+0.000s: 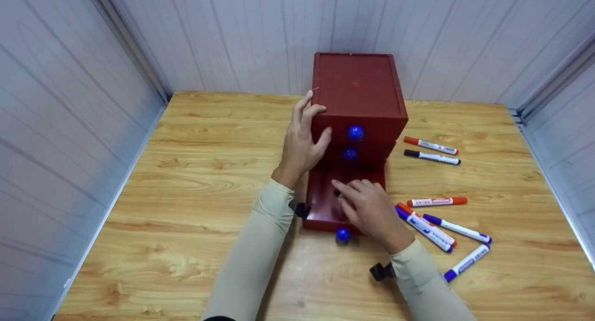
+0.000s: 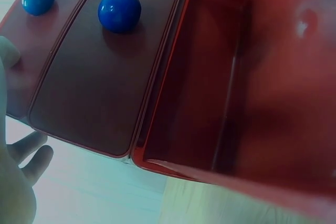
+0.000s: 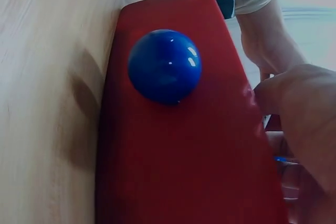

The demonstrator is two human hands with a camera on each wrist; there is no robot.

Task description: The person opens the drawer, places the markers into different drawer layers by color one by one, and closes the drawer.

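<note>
A dark red drawer cabinet [image 1: 360, 86] with round blue knobs stands at the middle of the table, its bottom drawer [image 1: 320, 195] pulled out. My left hand [image 1: 302, 142] rests against the cabinet's left front corner, fingers on the side and top edge, thumb on the front. Over the open drawer, my right hand [image 1: 372, 209] pinches a marker [image 1: 338, 193]; only its black end and a bit of white show past the fingers. In the right wrist view, the drawer's front [image 3: 184, 161] with its blue knob [image 3: 165, 66] stands close beside that hand.
Right of the cabinet lie a red marker [image 1: 432, 145] and a black marker [image 1: 432, 157]. Nearer are another red marker [image 1: 437, 201], a blue marker [image 1: 458, 228] and several more, some side by side. Pale panel walls [image 1: 232, 42] enclose the wooden table [image 1: 186, 172].
</note>
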